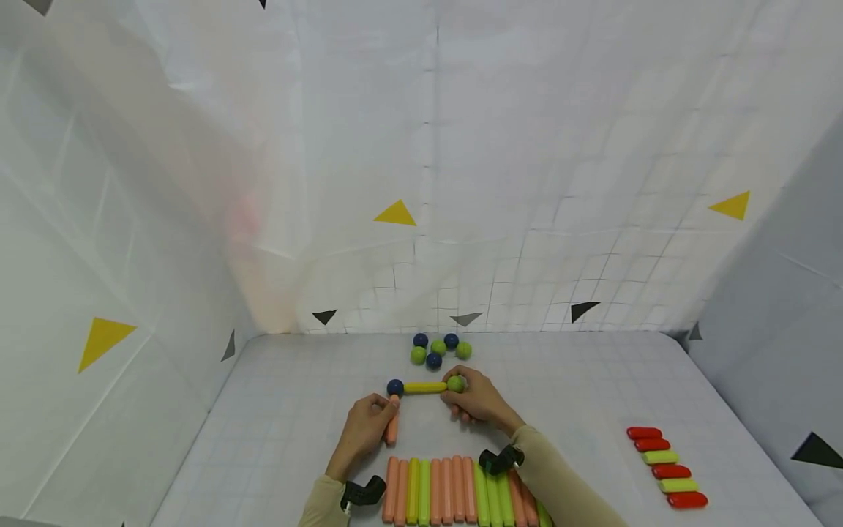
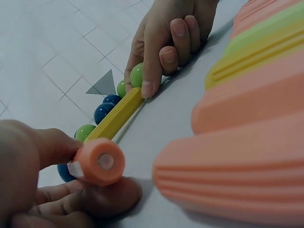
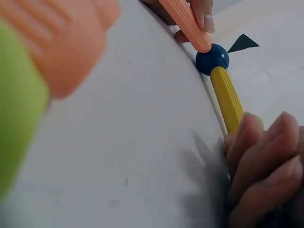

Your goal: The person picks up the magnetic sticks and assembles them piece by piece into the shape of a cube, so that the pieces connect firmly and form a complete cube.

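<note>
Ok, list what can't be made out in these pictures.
Head view: the exact stick count in the near row; the right sleeve covers its right end.
Right wrist view: most of the green ball, behind the right hand.
Left wrist view: most of the blue ball joined to the yellow stick, behind the orange stick and left hand.

Forearms (image 1: 563, 479) angle inward, left grip (image 1: 364, 429) and right grip (image 1: 481, 399) both pinching.

White table (image 1: 263, 424) — coloured rods (image 1: 447, 490), balls (image 1: 434, 361)
</note>
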Tool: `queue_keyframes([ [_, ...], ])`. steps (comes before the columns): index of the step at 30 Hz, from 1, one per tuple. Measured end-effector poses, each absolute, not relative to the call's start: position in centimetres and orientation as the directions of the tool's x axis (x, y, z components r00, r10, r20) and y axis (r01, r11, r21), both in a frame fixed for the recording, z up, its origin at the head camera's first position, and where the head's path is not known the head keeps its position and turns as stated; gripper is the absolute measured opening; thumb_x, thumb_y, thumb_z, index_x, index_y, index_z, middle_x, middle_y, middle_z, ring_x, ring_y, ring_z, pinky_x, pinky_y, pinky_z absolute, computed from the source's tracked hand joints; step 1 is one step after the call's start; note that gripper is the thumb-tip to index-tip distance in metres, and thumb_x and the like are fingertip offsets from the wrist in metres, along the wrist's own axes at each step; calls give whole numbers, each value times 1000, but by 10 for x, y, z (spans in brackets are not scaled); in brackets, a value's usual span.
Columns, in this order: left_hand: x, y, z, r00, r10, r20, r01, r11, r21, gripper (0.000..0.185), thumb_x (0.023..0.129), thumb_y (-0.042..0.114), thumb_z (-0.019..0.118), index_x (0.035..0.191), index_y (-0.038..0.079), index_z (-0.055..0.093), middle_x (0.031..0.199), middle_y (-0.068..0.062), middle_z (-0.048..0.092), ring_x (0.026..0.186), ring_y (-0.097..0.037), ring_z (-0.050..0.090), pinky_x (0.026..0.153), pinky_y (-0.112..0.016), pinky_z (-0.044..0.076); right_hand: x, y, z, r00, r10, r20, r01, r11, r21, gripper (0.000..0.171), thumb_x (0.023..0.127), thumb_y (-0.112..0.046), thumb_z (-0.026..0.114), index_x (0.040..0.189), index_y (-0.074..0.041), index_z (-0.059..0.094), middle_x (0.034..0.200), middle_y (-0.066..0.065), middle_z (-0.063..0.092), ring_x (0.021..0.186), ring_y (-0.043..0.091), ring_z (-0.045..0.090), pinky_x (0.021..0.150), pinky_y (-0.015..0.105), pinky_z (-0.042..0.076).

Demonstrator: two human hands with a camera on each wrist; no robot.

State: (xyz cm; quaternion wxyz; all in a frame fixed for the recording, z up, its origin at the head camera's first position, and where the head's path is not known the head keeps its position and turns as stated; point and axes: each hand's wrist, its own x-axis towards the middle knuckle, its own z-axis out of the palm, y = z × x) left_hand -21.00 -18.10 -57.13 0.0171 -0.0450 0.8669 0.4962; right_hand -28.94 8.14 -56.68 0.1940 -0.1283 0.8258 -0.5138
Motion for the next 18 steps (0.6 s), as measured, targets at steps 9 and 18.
queue_keyframes([
  [9,-210,-182,-571,-995,-55,-80,-97,499,861,43,107,43,62,103,2,72,71,1,58,65,-15,54,58,-29,38,-289,83,-567,-881,-437,-183,-13,407,-913,33,103,-26,71,132,-16,60,67,1,68,46,9,52,44,24,42],
  [18,-211,-182,-570,-994,-68,-86,-108,505,857,42,106,43,63,103,1,72,71,1,59,65,-15,53,57,-28,38,-287,83,-568,-880,-436,-186,4,385,-923,50,103,-28,72,149,-21,53,69,2,71,47,9,54,45,24,41],
])
